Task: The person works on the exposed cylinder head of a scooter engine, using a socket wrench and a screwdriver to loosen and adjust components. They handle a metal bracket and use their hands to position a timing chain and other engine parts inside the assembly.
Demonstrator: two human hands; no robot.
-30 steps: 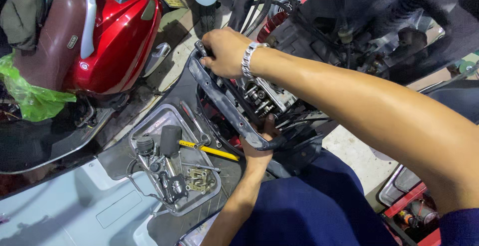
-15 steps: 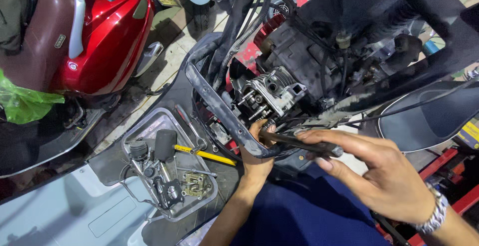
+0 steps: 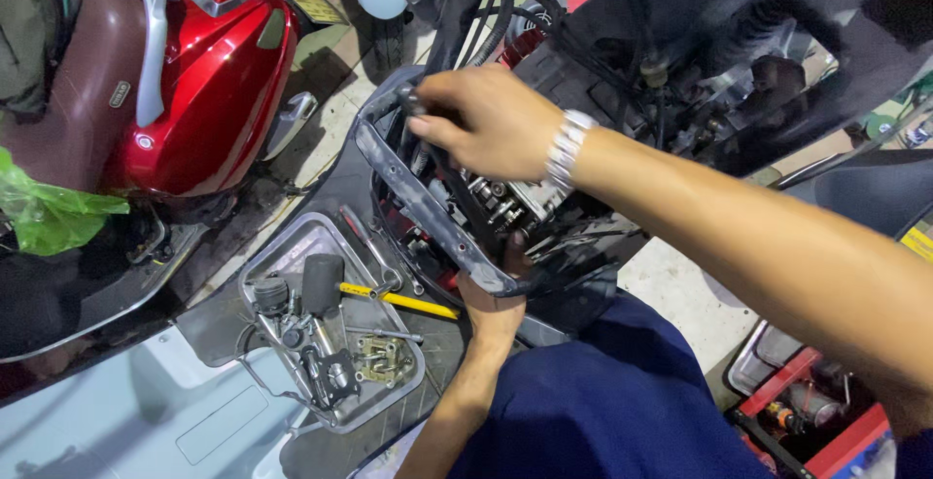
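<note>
My right hand (image 3: 491,119), with a silver bracelet on its wrist, reaches over the top of a scooter's exposed engine (image 3: 505,202). Its fingers are pinched on a slim dark tool (image 3: 416,105) at the upper end of a grey plastic body panel (image 3: 403,192). My left hand (image 3: 494,294) comes up from below and grips that panel's lower edge, its fingers partly hidden behind it. Black cables and hoses (image 3: 505,3) hang above the engine.
A metal tray (image 3: 282,251) on the floor holds a yellow-handled mallet (image 3: 398,299) and several small parts. A red scooter (image 3: 214,81) stands at the left with a green bag (image 3: 49,212). A pale blue panel (image 3: 97,411) lies bottom left. A red toolbox (image 3: 826,421) sits bottom right.
My right hand went from the panel's top down to the lower right, took hold of a dark tool, and has come back to the top. The left hand stayed on the panel's lower edge.
</note>
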